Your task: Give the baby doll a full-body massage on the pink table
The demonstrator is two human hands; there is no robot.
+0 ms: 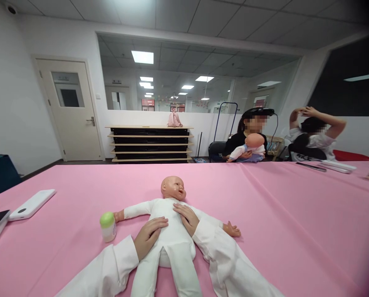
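A baby doll (175,231) with a white cloth body lies on its back on the pink-covered table (265,255), its bald head turned to the right and its arms spread. My left hand (149,236) rests along the left side of its belly, fingers stretched out and together. On the doll's chest, my right hand (187,218) lies flat with extended fingers. Neither hand grips anything. Beside the doll's hand on the left stands a small jar (108,227) with a green lid and whitish contents.
White devices (32,205) lie at the table's left edge. Beyond the far edge sits a person (234,142) holding another doll (254,144); another person (317,132) has raised arms. A black pen-like object (311,166) and a white item (338,166) lie far right.
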